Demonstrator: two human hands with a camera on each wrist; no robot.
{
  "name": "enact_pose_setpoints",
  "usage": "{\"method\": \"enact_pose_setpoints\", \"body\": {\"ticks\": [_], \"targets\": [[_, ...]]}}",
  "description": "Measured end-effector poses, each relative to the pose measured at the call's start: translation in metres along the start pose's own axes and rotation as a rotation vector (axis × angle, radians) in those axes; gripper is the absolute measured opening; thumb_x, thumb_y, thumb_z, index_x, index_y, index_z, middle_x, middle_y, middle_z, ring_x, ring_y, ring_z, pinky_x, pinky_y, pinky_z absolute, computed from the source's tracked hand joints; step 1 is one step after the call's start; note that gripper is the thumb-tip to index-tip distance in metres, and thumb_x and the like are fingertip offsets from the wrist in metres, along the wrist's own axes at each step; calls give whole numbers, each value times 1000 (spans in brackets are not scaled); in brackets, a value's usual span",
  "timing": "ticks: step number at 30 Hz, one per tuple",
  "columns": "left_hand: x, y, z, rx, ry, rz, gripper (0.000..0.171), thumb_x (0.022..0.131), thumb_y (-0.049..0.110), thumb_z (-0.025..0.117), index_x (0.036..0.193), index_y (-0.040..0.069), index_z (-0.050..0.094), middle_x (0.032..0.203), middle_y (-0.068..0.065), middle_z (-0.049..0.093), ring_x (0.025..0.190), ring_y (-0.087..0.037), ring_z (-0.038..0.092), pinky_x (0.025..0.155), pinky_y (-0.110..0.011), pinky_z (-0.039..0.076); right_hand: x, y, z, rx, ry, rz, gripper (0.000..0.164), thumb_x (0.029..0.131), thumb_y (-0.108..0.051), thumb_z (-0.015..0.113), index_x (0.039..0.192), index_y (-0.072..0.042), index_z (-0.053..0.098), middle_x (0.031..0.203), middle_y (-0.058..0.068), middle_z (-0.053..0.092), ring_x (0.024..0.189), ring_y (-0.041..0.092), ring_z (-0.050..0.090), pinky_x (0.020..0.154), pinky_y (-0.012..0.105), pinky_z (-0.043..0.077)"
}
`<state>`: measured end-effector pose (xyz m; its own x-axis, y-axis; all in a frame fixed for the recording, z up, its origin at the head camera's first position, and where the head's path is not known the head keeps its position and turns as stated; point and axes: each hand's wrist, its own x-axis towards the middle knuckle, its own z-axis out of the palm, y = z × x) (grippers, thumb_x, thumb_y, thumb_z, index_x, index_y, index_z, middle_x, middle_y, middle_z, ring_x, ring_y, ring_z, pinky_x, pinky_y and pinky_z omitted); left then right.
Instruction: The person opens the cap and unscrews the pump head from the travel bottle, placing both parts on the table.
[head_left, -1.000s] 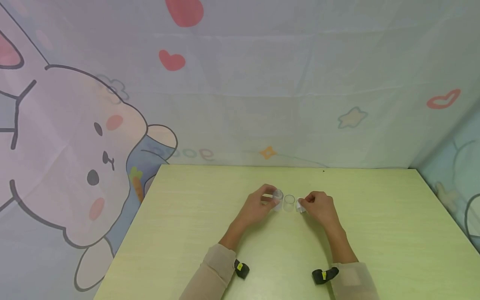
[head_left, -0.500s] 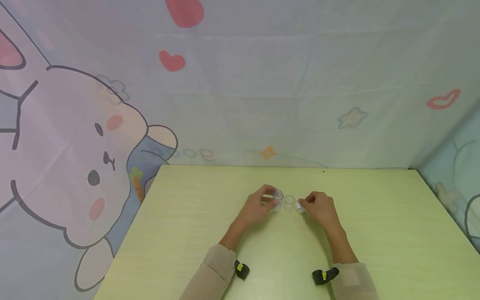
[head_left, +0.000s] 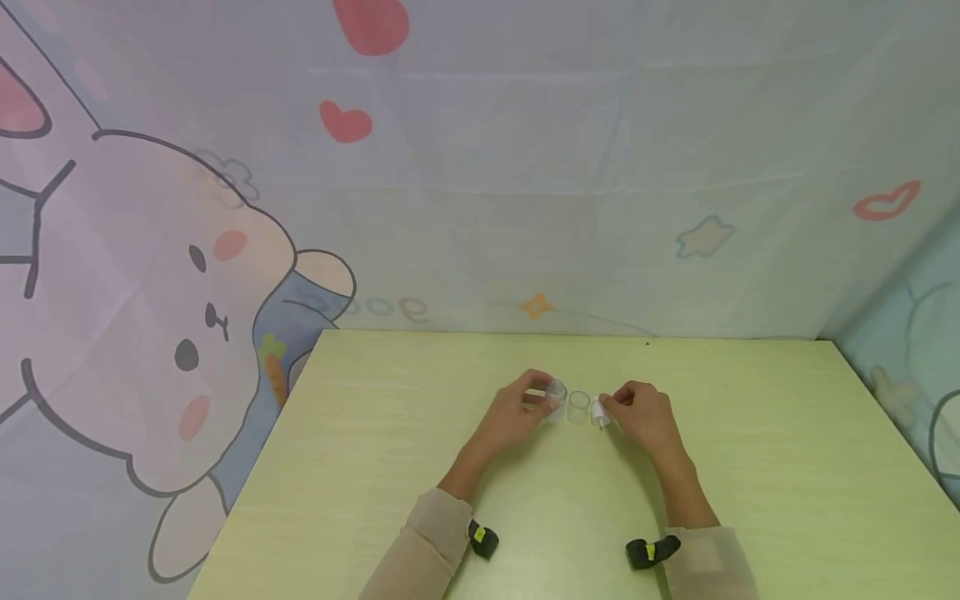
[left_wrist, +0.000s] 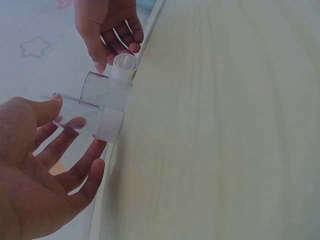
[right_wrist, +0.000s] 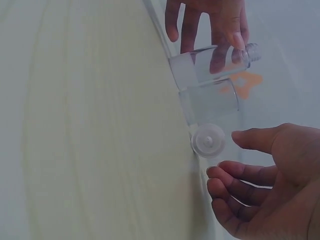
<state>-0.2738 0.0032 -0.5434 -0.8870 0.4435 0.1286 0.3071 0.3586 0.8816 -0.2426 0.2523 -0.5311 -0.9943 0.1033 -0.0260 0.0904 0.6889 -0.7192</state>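
In the head view my left hand [head_left: 516,410] grips a small clear bottle [left_wrist: 80,117] with a threaded neck and a white base, standing upright on the table. Thumb near its shoulder, fingers round its side. Close beside it stands a clear open-topped cup [right_wrist: 212,100], its rim facing up. On the cup's other side is a small white cap [right_wrist: 208,140], its round end with a centre stub facing the right wrist camera. My right hand [head_left: 641,414] hovers next to this cap; in the right wrist view thumb and fingers are spread apart around it, holding nothing.
A pale yellow wood-grain table [head_left: 390,467] carries the items near its middle. Behind it hangs a printed curtain [head_left: 480,167] with a rabbit and hearts. Black wrist straps [head_left: 483,540] sit by both sleeves. A dark cable [head_left: 936,433] hangs at the far right.
My right hand has shifted slightly to the right, uncovering more of the white cap. The left hand, bottle and clear cup stay where they were.
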Motion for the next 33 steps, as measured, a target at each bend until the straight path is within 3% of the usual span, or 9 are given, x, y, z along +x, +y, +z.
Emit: {"method": "enact_pose_setpoints", "body": {"ticks": [20,33], "targets": [[3,-2,0,-11,3,-3,34,107,29,68,138,17,60,140,-4,65,121,-26,69,97,-40,60,-1,-7,-13,-8,-15,-11,40,105,-36,65,110,3,70,101,16,71,88,29,65,72,40,55],[2,-1,-3,4,-19,-1,36,107,32,67,139,18,60,142,-4,64,124,-27,68,100,-41,59,-3,-9,-18,-2,-12,-75,43,107,-39,64,117,3,67,110,17,71,103,34,66,87,51,57]]}}
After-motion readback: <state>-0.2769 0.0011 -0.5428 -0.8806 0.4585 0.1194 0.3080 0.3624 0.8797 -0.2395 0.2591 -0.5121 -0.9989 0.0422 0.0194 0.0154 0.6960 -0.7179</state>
